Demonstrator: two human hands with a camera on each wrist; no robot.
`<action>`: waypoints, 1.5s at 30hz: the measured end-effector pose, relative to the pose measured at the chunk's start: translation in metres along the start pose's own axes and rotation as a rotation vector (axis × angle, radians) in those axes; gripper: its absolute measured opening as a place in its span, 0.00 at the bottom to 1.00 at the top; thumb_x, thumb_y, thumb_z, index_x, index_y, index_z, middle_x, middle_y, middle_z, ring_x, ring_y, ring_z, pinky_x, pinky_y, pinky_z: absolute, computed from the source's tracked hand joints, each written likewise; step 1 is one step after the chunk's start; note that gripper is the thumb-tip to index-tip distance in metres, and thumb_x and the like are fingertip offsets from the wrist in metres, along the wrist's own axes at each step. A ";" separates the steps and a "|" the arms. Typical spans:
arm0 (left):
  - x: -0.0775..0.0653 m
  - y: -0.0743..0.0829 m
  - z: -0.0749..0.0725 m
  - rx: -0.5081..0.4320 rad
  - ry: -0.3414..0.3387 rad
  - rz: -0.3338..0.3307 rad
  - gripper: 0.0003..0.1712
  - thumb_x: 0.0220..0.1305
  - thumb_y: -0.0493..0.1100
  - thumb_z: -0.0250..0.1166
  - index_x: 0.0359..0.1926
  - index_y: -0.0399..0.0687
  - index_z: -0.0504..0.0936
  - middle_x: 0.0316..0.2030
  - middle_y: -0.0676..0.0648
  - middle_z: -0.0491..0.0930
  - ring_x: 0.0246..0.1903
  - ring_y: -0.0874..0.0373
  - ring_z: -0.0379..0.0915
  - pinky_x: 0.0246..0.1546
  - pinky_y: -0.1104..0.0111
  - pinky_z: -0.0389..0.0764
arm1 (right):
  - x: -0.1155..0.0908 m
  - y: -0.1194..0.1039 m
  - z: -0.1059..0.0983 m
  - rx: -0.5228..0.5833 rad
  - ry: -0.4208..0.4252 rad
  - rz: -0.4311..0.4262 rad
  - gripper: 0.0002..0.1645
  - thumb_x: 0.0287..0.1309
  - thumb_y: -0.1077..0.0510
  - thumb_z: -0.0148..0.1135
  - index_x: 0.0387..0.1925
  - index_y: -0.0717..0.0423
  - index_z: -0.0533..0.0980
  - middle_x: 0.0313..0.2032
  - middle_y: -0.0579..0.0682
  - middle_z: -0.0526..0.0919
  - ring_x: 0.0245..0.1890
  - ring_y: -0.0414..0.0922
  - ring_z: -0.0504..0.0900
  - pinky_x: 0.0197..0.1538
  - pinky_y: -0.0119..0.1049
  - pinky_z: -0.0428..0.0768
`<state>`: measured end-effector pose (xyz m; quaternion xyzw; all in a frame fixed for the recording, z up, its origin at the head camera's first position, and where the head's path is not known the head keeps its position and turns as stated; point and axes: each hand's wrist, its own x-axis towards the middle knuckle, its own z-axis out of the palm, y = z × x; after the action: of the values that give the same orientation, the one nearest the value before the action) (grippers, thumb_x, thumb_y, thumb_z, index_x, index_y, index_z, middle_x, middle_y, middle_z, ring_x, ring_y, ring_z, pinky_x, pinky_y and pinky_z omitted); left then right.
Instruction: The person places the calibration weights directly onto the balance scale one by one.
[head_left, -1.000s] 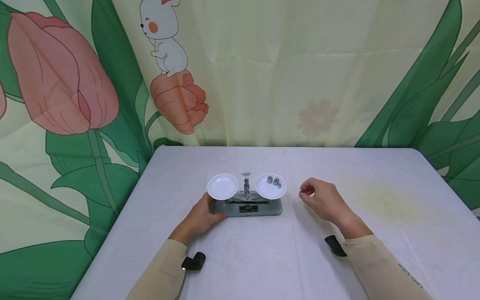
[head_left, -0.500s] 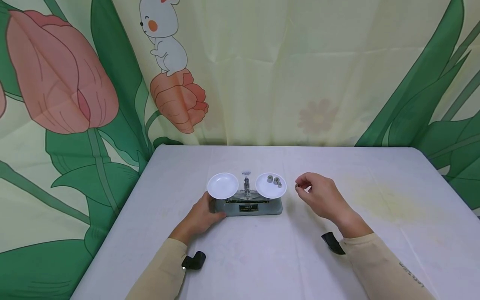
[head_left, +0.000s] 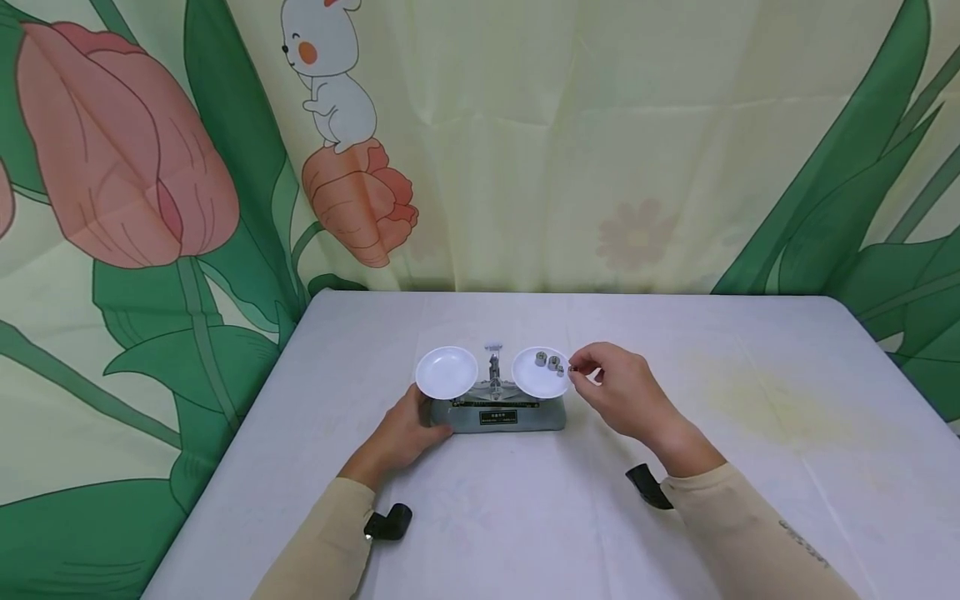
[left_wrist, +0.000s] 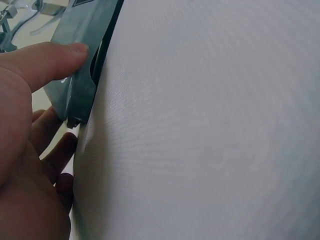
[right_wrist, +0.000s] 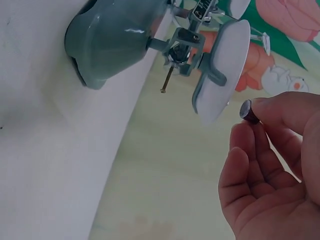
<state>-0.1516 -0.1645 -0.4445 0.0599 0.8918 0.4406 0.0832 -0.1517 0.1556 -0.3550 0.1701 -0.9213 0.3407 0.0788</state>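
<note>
A grey-green balance scale (head_left: 528, 420) stands on the table with two white pans. My left hand (head_left: 397, 435) grips the left end of its base, thumb on the front face and fingers round the side and back, as the left wrist view shows. Nothing lies on the left pan (head_left: 447, 372). On the right pan (head_left: 531, 387) sit 3 small metal weights (head_left: 541, 358). My right hand (head_left: 628, 396) pinches a small cylindrical metal weight (right_wrist: 247, 111) between thumb and fingertips, right by that pan's outer rim. Its lower fingers curl loosely in the right wrist view.
A white cloth covers the table (head_left: 495, 517), with a faint yellowish stain (head_left: 780, 408) on the right. Behind its far edge hangs a printed curtain (head_left: 525, 167) with tulips and a rabbit. Black wrist cameras (head_left: 388, 522) sit at both sleeves.
My right hand has moved left and slightly up with the weight, from the table beside the scale to the right pan's rim. The left hand and scale have stayed put.
</note>
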 end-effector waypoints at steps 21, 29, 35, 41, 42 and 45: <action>-0.001 0.003 -0.001 -0.004 0.007 0.001 0.50 0.57 0.39 0.75 0.74 0.37 0.57 0.72 0.37 0.63 0.73 0.42 0.53 0.71 0.46 0.55 | 0.013 -0.003 0.022 -0.060 0.015 -0.154 0.04 0.59 0.64 0.66 0.37 0.59 0.82 0.37 0.50 0.85 0.38 0.53 0.78 0.41 0.46 0.77; -0.001 0.001 -0.001 -0.010 0.009 0.005 0.50 0.57 0.39 0.74 0.75 0.38 0.56 0.72 0.38 0.61 0.73 0.43 0.52 0.72 0.48 0.55 | 0.018 -0.001 0.027 -0.126 0.029 -0.193 0.04 0.58 0.64 0.67 0.35 0.56 0.85 0.40 0.51 0.87 0.40 0.53 0.79 0.44 0.53 0.76; 0.000 0.001 0.000 -0.006 0.010 0.000 0.50 0.57 0.39 0.74 0.75 0.38 0.56 0.72 0.38 0.62 0.73 0.42 0.52 0.71 0.47 0.55 | 0.019 -0.001 0.028 -0.150 0.037 -0.211 0.04 0.57 0.64 0.67 0.33 0.54 0.86 0.39 0.50 0.88 0.39 0.53 0.79 0.44 0.55 0.75; 0.000 0.002 0.000 -0.004 0.009 -0.003 0.50 0.57 0.39 0.74 0.75 0.38 0.56 0.72 0.38 0.62 0.73 0.42 0.52 0.71 0.46 0.55 | 0.021 -0.003 0.028 -0.155 0.013 -0.192 0.05 0.58 0.64 0.67 0.35 0.54 0.86 0.41 0.51 0.88 0.40 0.53 0.79 0.45 0.55 0.75; 0.000 0.002 0.000 -0.007 0.006 -0.006 0.50 0.57 0.39 0.74 0.75 0.38 0.56 0.72 0.38 0.61 0.73 0.42 0.52 0.71 0.47 0.54 | 0.021 -0.003 0.028 -0.152 0.010 -0.187 0.05 0.58 0.64 0.67 0.35 0.54 0.86 0.41 0.51 0.88 0.41 0.53 0.79 0.45 0.55 0.75; 0.000 0.003 0.000 -0.009 0.003 -0.008 0.50 0.58 0.39 0.74 0.75 0.38 0.56 0.73 0.38 0.61 0.73 0.42 0.51 0.71 0.47 0.54 | 0.021 -0.003 0.028 -0.139 0.007 -0.179 0.06 0.58 0.65 0.68 0.37 0.55 0.86 0.42 0.52 0.88 0.40 0.54 0.79 0.44 0.53 0.75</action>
<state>-0.1513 -0.1631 -0.4423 0.0553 0.8902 0.4443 0.0839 -0.1708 0.1293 -0.3691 0.2446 -0.9236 0.2680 0.1237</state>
